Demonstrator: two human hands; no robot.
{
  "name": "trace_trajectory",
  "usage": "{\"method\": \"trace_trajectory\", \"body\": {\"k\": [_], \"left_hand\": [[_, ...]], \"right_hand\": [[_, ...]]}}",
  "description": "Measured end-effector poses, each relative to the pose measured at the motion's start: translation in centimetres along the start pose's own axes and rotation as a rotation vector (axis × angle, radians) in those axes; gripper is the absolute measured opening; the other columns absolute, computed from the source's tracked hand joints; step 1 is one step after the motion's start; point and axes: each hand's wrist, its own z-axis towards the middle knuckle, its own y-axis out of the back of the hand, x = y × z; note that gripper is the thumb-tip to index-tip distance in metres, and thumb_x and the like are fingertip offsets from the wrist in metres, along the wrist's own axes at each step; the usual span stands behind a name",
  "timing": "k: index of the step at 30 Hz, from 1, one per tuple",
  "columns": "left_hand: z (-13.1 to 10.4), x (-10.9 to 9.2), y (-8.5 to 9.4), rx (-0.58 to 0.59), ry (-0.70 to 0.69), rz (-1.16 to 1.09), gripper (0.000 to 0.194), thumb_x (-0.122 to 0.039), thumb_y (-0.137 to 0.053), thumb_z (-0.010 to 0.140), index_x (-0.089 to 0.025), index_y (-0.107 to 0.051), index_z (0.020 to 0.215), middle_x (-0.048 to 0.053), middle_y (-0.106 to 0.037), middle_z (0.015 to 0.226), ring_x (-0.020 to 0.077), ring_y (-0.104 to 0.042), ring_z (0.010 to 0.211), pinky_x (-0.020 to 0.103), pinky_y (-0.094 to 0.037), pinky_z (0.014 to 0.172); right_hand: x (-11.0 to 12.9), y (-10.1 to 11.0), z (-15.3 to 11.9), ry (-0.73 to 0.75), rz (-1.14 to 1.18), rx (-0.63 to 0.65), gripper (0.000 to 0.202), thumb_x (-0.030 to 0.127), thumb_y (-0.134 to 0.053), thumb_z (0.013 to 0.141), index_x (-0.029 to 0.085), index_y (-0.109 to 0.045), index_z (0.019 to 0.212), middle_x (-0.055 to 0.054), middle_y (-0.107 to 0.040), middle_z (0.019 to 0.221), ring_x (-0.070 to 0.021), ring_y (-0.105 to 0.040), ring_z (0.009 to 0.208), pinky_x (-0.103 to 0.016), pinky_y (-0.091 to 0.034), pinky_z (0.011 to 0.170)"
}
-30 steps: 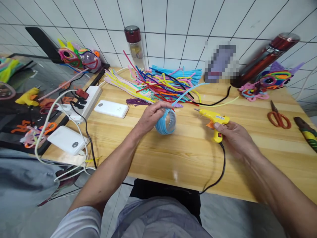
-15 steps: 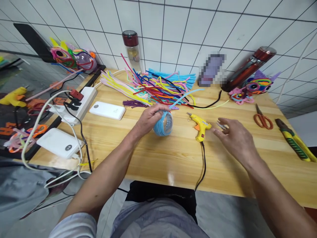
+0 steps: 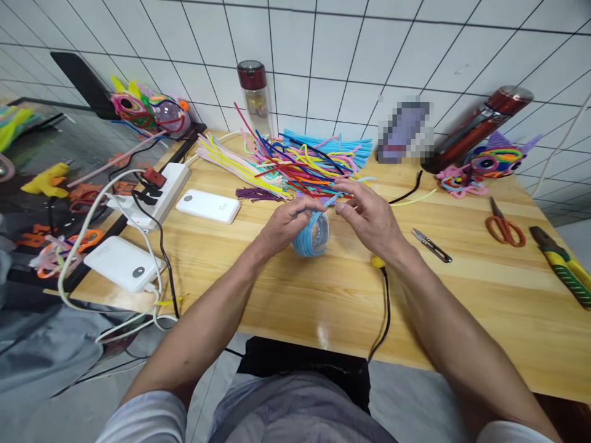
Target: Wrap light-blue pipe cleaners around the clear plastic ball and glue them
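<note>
A clear round piece wrapped in blue pipe cleaner [image 3: 310, 239] is held near the middle of the table by my left hand [image 3: 286, 226], whose fingers pinch its top. The loose blue end [image 3: 333, 199] sticks up to the right from it. Beside that end is my right hand [image 3: 369, 212], thumb and fingers apart, with nothing visibly gripped. Under my right wrist the yellow glue gun [image 3: 378, 263] is mostly hidden; only its handle's bottom shows.
Behind lies a pile of coloured pipe cleaners [image 3: 300, 163]. Small snips [image 3: 432, 246], orange scissors [image 3: 504, 229] and pliers [image 3: 563, 267] lie right. Power banks [image 3: 209, 206] and a power strip [image 3: 168, 194] are left; a jar [image 3: 256, 101] stands behind.
My right hand has moved left from beside the glue gun to the loose blue end. The snips now lie on the table, out of that hand. My left hand keeps its hold.
</note>
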Motion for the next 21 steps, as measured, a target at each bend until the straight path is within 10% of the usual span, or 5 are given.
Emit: {"method": "trace_trajectory", "body": {"k": [13,21], "left_hand": [[0.0,-0.3,0.1,0.020,0.025,-0.005,0.033,-0.024,-0.051,0.099,-0.021,-0.080,0.114,0.006,-0.083,0.119,0.0232,-0.075,0.116,0.039,-0.055,0.111],[-0.1,0.3,-0.3,-0.009,0.044,-0.078,0.032,-0.025,-0.055,0.097,-0.021,-0.076,0.120,0.007,-0.081,0.125,0.0232,-0.074,0.117,0.038,-0.057,0.108]], "right_hand": [[-0.3,-2.3,0.2,-0.112,0.140,-0.053,0.032,0.056,-0.072,0.102,0.027,-0.081,0.110,-0.008,-0.082,0.113,-0.0220,-0.076,0.088,-0.036,-0.064,0.074],[0.5,-2.6,0.3,-0.053,0.120,-0.117,0.009,0.032,-0.076,0.095,0.027,-0.082,0.101,-0.007,-0.082,0.103,-0.0238,-0.075,0.089,-0.039,-0.064,0.076]]}}
